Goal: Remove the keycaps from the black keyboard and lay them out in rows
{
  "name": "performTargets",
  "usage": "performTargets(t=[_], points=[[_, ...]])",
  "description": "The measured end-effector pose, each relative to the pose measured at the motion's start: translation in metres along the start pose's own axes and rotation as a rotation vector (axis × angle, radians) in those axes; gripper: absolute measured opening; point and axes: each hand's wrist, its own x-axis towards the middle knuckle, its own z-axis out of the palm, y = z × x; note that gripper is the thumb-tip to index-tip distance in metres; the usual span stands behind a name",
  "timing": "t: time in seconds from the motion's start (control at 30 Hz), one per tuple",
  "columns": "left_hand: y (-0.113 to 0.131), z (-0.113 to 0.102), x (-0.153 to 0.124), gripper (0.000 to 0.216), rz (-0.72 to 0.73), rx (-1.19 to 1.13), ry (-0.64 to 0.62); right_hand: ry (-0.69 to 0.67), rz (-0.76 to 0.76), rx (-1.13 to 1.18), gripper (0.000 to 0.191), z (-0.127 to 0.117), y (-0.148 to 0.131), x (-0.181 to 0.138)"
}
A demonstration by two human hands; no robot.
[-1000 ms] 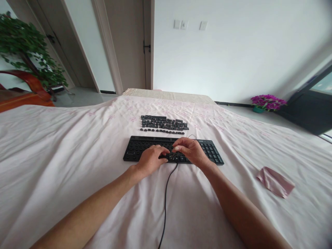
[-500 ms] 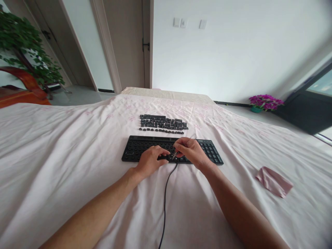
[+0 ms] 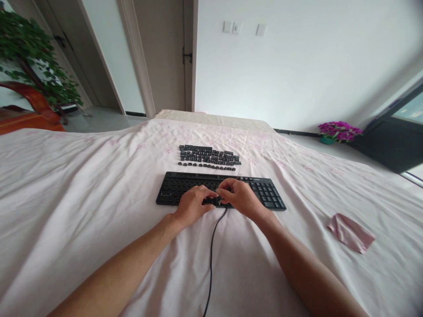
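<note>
Here, the right hand [image 3: 238, 196] pinches a thin wire tool [image 3: 220, 201] in its grip over the flat black keyboard [image 3: 196, 181]; the left hand [image 3: 193, 203], grip loose, has thumb and forefinger parted. The keyboard lies on a creased, flower-printed sheet [image 3: 139, 176], blocky keycaps [image 3: 209, 156] rowed toward its far edge.

The right hand [image 3: 240, 194] partly hides wire tool [image 3: 239, 177].
</note>
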Motion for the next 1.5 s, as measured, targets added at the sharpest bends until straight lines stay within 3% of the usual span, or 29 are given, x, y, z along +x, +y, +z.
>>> performTargets(t=[0.3, 0.5, 0.63, 0.8, 0.9, 1.0, 1.17, 1.4, 1.5], points=[[0.007, 0.006, 0.005, 0.021, -0.067, 0.191, -0.012, 0.034, -0.243, -0.262, 0.018, 0.015, -0.004, 0.0], [0.011, 0.005, 0.003, 0.018, -0.024, 0.178, -0.011, 0.107, -0.094, -0.039, 0.023, 0.019, 0.013, -0.007], [0.012, 0.007, 0.002, 0.021, -0.059, 0.197, 0.011, 0.104, -0.21, -0.191, 0.02, 0.021, 0.014, -0.009], [0.016, 0.011, 0.004, 0.028, -0.102, 0.242, 0.036, 0.124, -0.168, -0.289, 0.029, 0.015, 0.006, -0.002], [0.018, 0.015, 0.006, 0.03, -0.126, 0.265, 0.072, 0.168, -0.279, -0.377, 0.032, 0.011, 0.004, 0.001], [0.019, 0.018, 0.006, 0.021, -0.086, 0.217, 0.079, 0.187, -0.341, -0.287, 0.044, 0.01, 0.007, 0.005], [0.021, 0.019, 0.004, 0.019, -0.091, 0.216, 0.084, 0.125, -0.302, -0.025, 0.06, 0.02, 0.01, 0.016], [0.02, 0.02, 0.002, 0.019, -0.073, 0.272, 0.085, 0.15, -0.314, 0.031, 0.063, 0.028, 0.008, 0.016], [0.02, 0.021, 0.002, 0.022, -0.07, 0.267, 0.09, 0.23, -0.307, 0.185, 0.061, 0.032, 0.012, 0.017]])
